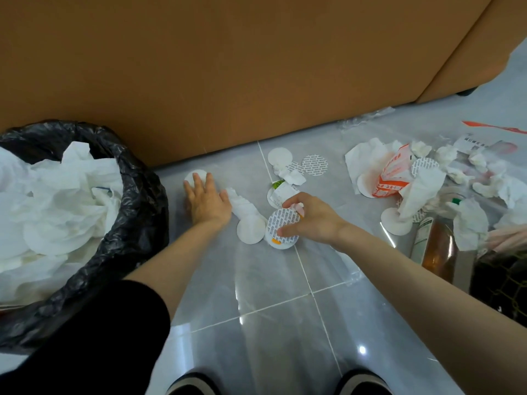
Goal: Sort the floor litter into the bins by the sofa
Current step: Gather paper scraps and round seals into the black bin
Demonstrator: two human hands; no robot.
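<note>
Two bare hands are in view, the left hand (206,199) and the right hand (310,218). One round bin lined with a black plastic bag (134,195) stands at the left. One orange-and-white paper carton (395,172) lies at the far right, and one brown glass bottle (439,249) at the near right. Three print-covered round seal discs show: (282,228), (314,164), (424,170). Plain white discs and crumpled tissues are too heaped to count.
</note>
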